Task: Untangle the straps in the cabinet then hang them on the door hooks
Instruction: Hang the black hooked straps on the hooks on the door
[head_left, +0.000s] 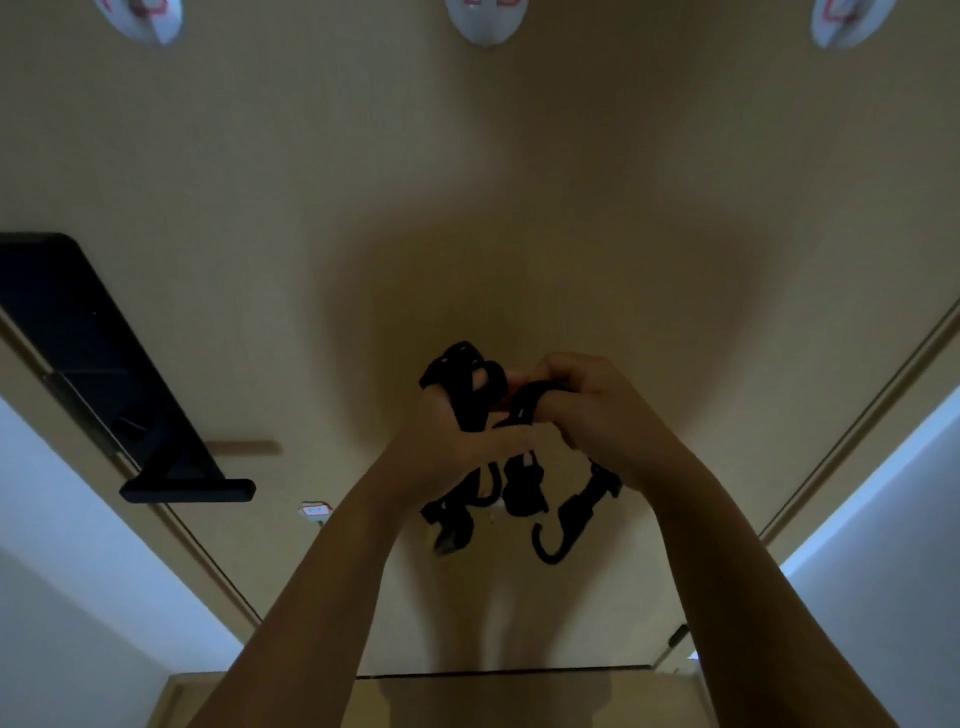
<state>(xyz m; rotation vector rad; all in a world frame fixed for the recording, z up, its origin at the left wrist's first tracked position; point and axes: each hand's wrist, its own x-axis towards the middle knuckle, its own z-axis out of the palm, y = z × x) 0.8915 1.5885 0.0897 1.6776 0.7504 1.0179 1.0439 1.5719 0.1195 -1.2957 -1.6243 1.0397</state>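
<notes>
A tangled bundle of black straps (470, 400) is held up in front of the beige door (467, 208). My left hand (447, 441) grips the left part of the bundle. My right hand (597, 410) is closed on a loop of it from the right. Loose ends hang below both hands, among them a black hook end (563, 525) and a knotted clump (524, 488). Three white door hooks are fixed along the top of the door: left (148, 18), middle (485, 21), right (844, 21). They carry nothing.
A black lock unit with a lever handle (104, 374) sits on the door's left edge. The door frame (857, 431) runs down the right side, with pale walls beyond both edges. A small sticker (315, 512) is low on the door.
</notes>
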